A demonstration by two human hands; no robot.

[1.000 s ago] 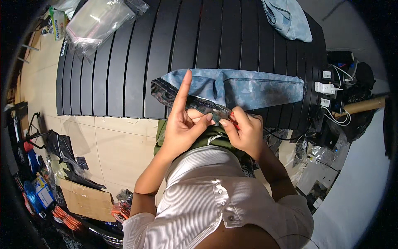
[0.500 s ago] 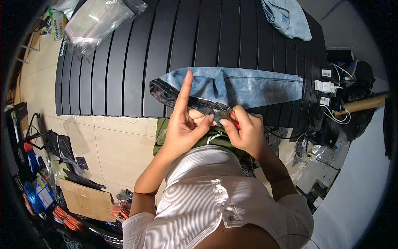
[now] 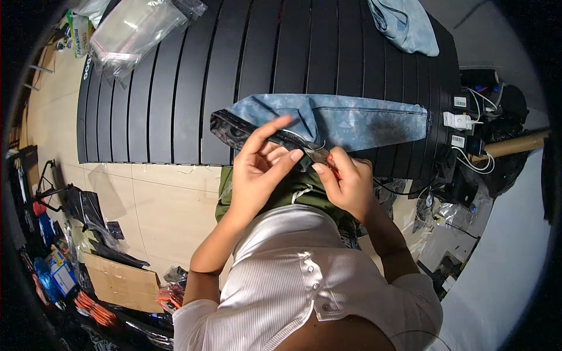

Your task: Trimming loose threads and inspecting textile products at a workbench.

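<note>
A blue, cloud-patterned cloth garment [image 3: 363,126] lies lengthwise along the near side of the black slatted table, its dark-lined opening [image 3: 231,128] toward the left. My left hand [image 3: 254,169] is at that dark edge, with the thumb and curled fingers closed on the cloth. Its index finger is extended over the fabric and slightly blurred. In my right hand [image 3: 351,184] are small red-handled snips [image 3: 335,169]. Their metal jaws point left at the garment's edge, close to my left thumb. My fingers partly hide the handles.
Clear plastic bags [image 3: 137,35] rest at the table's [image 3: 175,105] far left. Another light blue cloth [image 3: 404,26] is at the far right. White plugs and cables [image 3: 459,121] line the right end. A cardboard box [image 3: 123,281] stands on the floor at left.
My left index finger has bent down from pointing upward, and the left thumb has shifted slightly up along the cloth edge. More of the snips' metal jaws now shows.
</note>
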